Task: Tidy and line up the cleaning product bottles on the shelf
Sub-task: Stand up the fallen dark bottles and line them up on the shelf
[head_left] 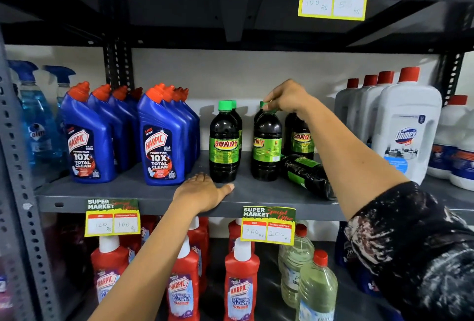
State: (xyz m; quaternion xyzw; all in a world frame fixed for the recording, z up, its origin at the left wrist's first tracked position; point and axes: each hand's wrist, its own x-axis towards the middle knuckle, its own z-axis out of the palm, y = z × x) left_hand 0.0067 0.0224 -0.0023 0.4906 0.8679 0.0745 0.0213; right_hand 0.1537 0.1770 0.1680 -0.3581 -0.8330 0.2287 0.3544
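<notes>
Gripping: right hand point(288, 97) pinched on cap of middle Sunny bottle point(266, 144)
Left hand point(202, 191): flat on shelf point(133, 187), holding nothing
Handling: likely heavy, smooth; grasp body
Pending: toppled bottle point(306, 174)

On the middle shelf, at least five dark Sunny bottles point(224, 142) show, four upright and one lying point(306, 175). Two rows of blue Harpic bottles point(161, 141) stand left; four white Domex jugs point(406, 125) stand in a row right.

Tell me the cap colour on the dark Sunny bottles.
Green, clearest in the head view.
</notes>
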